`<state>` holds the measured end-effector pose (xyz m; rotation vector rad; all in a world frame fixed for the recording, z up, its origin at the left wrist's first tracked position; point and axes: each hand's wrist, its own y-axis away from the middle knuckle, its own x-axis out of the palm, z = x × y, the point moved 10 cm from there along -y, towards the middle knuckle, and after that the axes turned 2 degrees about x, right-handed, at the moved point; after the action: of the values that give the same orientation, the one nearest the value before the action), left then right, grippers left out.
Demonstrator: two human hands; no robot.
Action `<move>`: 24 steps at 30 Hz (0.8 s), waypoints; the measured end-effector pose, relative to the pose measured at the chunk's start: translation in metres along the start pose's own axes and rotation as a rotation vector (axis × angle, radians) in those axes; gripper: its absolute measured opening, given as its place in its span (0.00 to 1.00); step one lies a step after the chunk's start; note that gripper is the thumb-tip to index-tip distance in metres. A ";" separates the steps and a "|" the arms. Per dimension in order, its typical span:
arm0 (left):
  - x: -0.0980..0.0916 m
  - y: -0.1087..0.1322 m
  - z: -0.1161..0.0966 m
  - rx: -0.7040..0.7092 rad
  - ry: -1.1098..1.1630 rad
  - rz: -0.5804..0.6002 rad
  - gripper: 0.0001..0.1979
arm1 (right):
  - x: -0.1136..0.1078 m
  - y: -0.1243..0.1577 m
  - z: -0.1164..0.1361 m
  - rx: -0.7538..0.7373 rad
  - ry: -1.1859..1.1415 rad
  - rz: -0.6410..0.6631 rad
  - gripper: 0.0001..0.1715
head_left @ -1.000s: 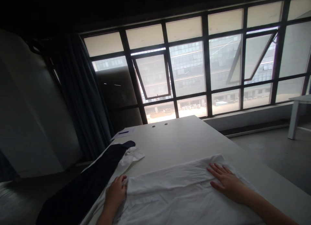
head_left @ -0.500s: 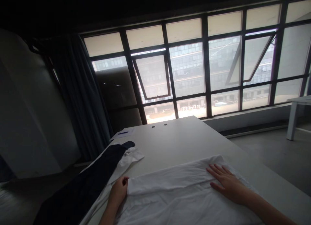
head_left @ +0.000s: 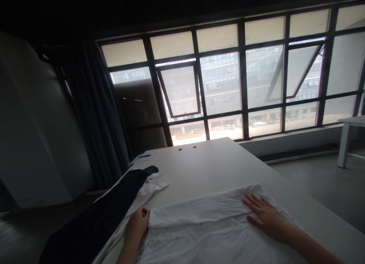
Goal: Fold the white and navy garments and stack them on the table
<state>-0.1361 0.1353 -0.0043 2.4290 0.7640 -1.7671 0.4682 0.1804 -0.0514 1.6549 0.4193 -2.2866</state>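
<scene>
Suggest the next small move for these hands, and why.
Probably the left hand should press along the folded edge of the white cloth, smoothing it: that hand sits at the fold's end, while the right hand lies flat on the cloth, holding it down.

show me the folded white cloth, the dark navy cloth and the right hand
folded white cloth [head_left: 199, 209], head view, on its upper folded layer
dark navy cloth [head_left: 99, 218], head view, on the middle of its visible length
right hand [head_left: 266, 214], head view, on the back of the hand
</scene>
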 end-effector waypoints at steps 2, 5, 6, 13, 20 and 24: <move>-0.007 0.001 0.002 0.001 -0.025 -0.031 0.12 | -0.001 0.000 0.001 -0.004 -0.004 -0.002 0.42; -0.025 0.003 -0.006 0.058 -0.035 -0.089 0.17 | -0.002 0.000 0.002 -0.007 -0.016 -0.010 0.41; -0.031 0.006 -0.014 0.094 -0.035 -0.112 0.18 | -0.002 0.000 0.002 -0.008 -0.018 -0.011 0.41; -0.002 0.056 -0.144 0.636 0.063 0.039 0.22 | 0.001 -0.001 0.001 -0.011 -0.026 -0.011 0.41; 0.061 0.058 -0.129 0.381 -0.212 0.287 0.38 | -0.001 0.000 -0.002 0.006 -0.009 -0.024 0.42; 0.057 0.049 -0.111 0.279 -0.277 0.265 0.44 | 0.005 -0.003 -0.011 0.017 0.001 -0.029 0.43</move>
<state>-0.0049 0.1479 -0.0288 2.2275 0.1707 -2.1483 0.4751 0.1867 -0.0593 1.6689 0.4278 -2.3171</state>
